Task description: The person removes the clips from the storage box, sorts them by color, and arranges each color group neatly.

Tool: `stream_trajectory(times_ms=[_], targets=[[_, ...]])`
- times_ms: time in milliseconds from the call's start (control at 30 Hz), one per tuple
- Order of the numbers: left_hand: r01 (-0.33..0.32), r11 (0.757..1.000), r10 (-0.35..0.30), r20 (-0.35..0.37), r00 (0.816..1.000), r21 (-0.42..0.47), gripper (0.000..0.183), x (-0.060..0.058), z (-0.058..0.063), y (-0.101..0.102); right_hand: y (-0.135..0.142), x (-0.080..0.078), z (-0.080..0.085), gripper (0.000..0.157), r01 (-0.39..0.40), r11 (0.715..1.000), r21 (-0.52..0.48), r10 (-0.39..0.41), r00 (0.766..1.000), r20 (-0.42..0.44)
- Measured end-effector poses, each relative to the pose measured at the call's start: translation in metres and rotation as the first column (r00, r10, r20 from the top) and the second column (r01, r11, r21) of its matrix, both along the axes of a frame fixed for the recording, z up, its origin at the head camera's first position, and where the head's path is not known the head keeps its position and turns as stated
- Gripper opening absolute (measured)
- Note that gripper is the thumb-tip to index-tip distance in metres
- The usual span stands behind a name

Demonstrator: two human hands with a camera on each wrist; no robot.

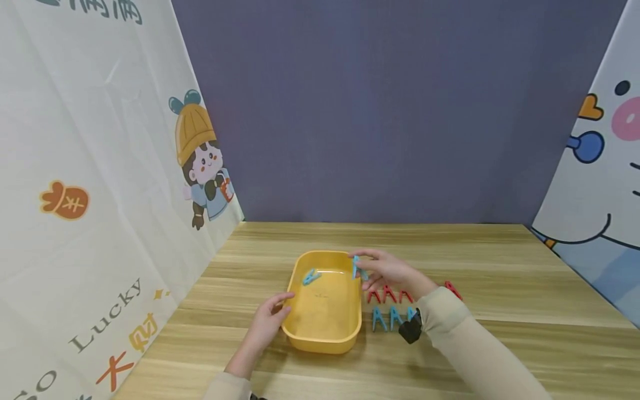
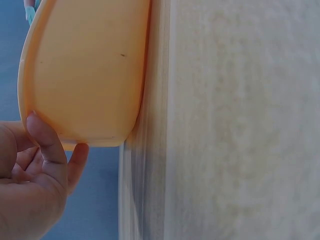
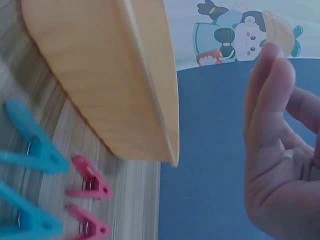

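Note:
A yellow plastic basin (image 1: 325, 343) stands on the wooden table, with one blue clothespin (image 1: 311, 276) lying inside near its far left corner. My left hand (image 1: 270, 318) grips the basin's left rim; in the left wrist view its fingers (image 2: 47, 145) bend around the edge. Over the far right rim, my right hand (image 1: 387, 269) pinches another blue clothespin (image 1: 355, 268) between thumb and fingertips. The right wrist view shows the right hand (image 3: 280, 160) raised beside the basin wall (image 3: 95, 75), the pinched clothespin hidden there.
Right of the basin, blue clothespins (image 1: 379, 319) stand in a row on the table (image 1: 500, 278), with a row of red clothespins (image 1: 389, 294) behind them. One more red clothespin (image 1: 453, 289) lies beyond the right wrist. A dark blue-grey panel (image 1: 360, 111) rises behind the table.

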State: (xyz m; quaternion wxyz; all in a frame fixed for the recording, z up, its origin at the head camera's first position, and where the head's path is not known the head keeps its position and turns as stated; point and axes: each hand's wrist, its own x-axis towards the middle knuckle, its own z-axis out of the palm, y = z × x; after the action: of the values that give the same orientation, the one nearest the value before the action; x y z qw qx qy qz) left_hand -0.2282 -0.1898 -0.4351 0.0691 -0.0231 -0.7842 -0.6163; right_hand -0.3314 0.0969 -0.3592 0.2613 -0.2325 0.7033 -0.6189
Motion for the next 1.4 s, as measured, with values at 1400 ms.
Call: stream_trajectory(times_ms=[1400], targets=[[0.001,1.000,-0.001,-0.016,1.000,-0.013,0.029,0.000,-0.001,0.000,0.089,0.005,-0.015,0.057,0.125,0.992,0.014,-0.123,0.987,-0.104]])
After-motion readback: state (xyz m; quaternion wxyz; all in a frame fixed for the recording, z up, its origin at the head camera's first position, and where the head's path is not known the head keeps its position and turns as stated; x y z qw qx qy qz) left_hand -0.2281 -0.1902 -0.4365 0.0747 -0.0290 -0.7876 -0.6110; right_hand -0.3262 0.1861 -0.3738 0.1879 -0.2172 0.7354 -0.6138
